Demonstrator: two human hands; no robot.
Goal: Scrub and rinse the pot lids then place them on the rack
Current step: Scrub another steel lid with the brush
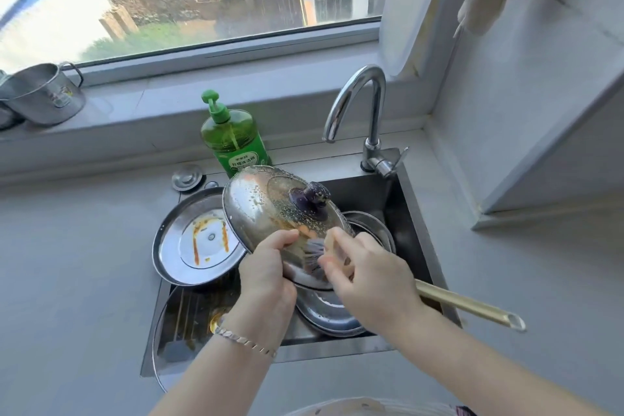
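Observation:
A soapy steel and glass pot lid [270, 209] with a dark knob is held tilted over the sink. My left hand [266, 270] grips its near rim. My right hand [364, 267] pinches a dark scrubber [312, 253] against the lid's lower face. A second steel lid [199, 240], stained with orange sauce, leans upside down on the sink's left edge. Another lid [329, 312] lies in the basin under my hands. A glass lid [162, 341] rests at the sink's front left corner.
The faucet [368, 111] stands at the sink's back right, with no water running. A green dish soap bottle [233, 138] sits behind the sink [418, 246]. A gold pan handle [472, 306] sticks out to the right. A steel mug [44, 94] stands on the window sill.

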